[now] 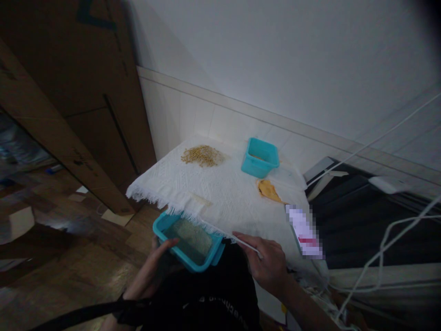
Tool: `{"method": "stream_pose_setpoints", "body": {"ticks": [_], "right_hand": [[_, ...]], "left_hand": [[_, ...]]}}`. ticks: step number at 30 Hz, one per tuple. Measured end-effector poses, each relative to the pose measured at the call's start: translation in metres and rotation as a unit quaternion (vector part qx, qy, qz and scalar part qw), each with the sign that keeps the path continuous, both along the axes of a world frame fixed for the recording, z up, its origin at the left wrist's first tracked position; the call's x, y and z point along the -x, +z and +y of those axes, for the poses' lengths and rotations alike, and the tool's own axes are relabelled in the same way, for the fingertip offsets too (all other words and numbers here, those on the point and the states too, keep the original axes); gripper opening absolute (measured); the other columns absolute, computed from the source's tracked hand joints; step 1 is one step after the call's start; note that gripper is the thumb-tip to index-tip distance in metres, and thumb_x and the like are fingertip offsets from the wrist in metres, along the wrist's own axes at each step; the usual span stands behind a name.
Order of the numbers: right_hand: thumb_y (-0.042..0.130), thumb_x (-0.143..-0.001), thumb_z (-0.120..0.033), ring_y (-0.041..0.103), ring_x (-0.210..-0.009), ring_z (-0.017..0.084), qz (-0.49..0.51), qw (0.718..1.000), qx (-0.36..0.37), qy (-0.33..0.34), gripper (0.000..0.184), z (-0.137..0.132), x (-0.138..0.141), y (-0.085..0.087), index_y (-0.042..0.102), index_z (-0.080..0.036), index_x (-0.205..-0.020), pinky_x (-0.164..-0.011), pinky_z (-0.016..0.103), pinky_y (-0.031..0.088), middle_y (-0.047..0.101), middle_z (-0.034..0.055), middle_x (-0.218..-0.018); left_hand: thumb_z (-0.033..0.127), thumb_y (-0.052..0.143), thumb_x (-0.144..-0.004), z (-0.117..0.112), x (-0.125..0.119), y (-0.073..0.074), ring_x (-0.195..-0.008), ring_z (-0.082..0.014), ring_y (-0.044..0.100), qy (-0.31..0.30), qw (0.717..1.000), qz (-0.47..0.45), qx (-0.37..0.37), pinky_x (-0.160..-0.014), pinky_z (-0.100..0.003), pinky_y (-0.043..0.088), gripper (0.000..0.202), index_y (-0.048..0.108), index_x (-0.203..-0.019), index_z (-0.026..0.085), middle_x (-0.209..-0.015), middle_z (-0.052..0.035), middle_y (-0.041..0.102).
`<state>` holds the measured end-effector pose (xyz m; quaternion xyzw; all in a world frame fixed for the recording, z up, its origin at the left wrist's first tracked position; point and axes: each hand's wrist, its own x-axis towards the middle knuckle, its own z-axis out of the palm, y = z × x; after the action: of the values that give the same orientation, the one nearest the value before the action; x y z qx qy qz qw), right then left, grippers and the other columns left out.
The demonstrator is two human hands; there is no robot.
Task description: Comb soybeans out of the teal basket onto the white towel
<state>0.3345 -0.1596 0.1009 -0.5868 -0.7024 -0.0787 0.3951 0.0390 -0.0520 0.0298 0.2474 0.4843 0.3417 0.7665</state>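
Observation:
My left hand [156, 259] grips the left side of a teal plastic container [198, 266], thumb over its rim. Pale, fine grains [193, 234] lie inside the container, which is held at the table's front edge, partly under the cloth fringe. My right hand [267, 262] is closed on a thin white stick-like thing [251, 243] by the cloth's edge; its exact kind is unclear. A heap of yellowish beans [201, 155] rests on the white cloth [227, 193]. Further right stands a second teal container [257, 170] with a little something yellowish inside.
An orange-yellow flat piece [268, 191] and a blurred-out rectangular object [305, 232] lie on the table's right side. Big cardboard boxes [93, 105] stand at the left. White cables [382, 250] hang at the right, and a white wall [275, 59] rises behind.

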Motion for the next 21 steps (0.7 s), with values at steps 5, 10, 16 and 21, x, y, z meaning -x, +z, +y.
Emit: {"method": "stream_pose_setpoints", "body": {"ticks": [5,10,16,21], "right_hand": [[0.066,-0.112,-0.027,0.088,-0.066,0.023,0.04,0.997,-0.017,-0.06,0.026,0.03,-0.014,0.003,0.092,-0.03,-0.113,-0.066,0.03,0.072,0.095,0.004,-0.095],[0.064,-0.113,-0.022,0.09,-0.069,0.021,0.03,0.999,-0.021,-0.013,0.028,0.045,-0.018,-0.008,0.091,-0.028,-0.116,-0.071,0.029,0.074,0.096,0.0043,-0.101],[0.059,-0.103,-0.004,0.095,-0.092,0.022,0.002,0.997,-0.039,0.071,0.045,0.01,0.007,-0.008,0.087,-0.027,-0.131,-0.084,0.03,0.078,0.095,0.005,-0.118],[0.064,-0.108,-0.011,0.095,-0.087,0.023,0.014,0.999,-0.025,0.02,0.037,0.017,0.009,-0.002,0.088,-0.031,-0.126,-0.084,0.03,0.078,0.096,0.0037,-0.114]], "left_hand": [[0.037,0.091,-0.097,0.002,0.0,0.002,-0.137,-0.0388,0.076,-0.003,1.0,0.007,0.002,-0.098,-0.059,0.075,0.064,0.057,-0.152,0.035,-0.164,-0.011,0.07],[0.036,0.09,-0.098,0.002,0.001,0.005,-0.141,-0.0384,0.075,-0.005,1.0,-0.003,0.003,-0.099,-0.057,0.075,0.065,0.056,-0.154,0.037,-0.165,-0.0106,0.069],[0.039,0.104,-0.08,0.005,0.003,0.015,-0.131,-0.0394,0.077,0.003,1.0,0.005,0.015,-0.096,-0.055,0.074,0.072,0.06,-0.136,0.032,-0.148,-0.0081,0.072],[0.046,0.11,-0.066,0.006,0.002,0.025,-0.141,-0.0437,0.069,0.005,1.0,0.001,0.019,-0.093,-0.053,0.075,0.082,0.056,-0.126,0.032,-0.144,-0.0075,0.067]]}}
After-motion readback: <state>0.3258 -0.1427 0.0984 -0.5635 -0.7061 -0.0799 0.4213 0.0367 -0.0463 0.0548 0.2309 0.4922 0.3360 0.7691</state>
